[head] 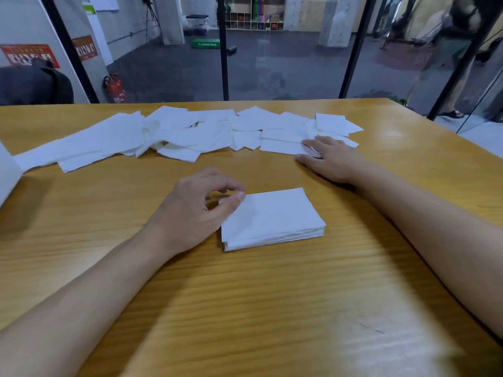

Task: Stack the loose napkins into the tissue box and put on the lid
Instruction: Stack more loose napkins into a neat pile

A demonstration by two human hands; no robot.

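A neat stack of white napkins lies in the middle of the wooden table. My left hand rests at the stack's left edge, fingers curled, thumb tip touching its top corner. Several loose white napkins are strewn in a row across the far side of the table. My right hand lies flat on the right end of that row, fingers straight on one loose napkin. A white object, cut off at the left edge, may be the tissue box; no lid is seen.
Beyond the table's far edge stands a glass wall with black frames. A dark bag sits behind the far left corner. A person stands outside at the right.
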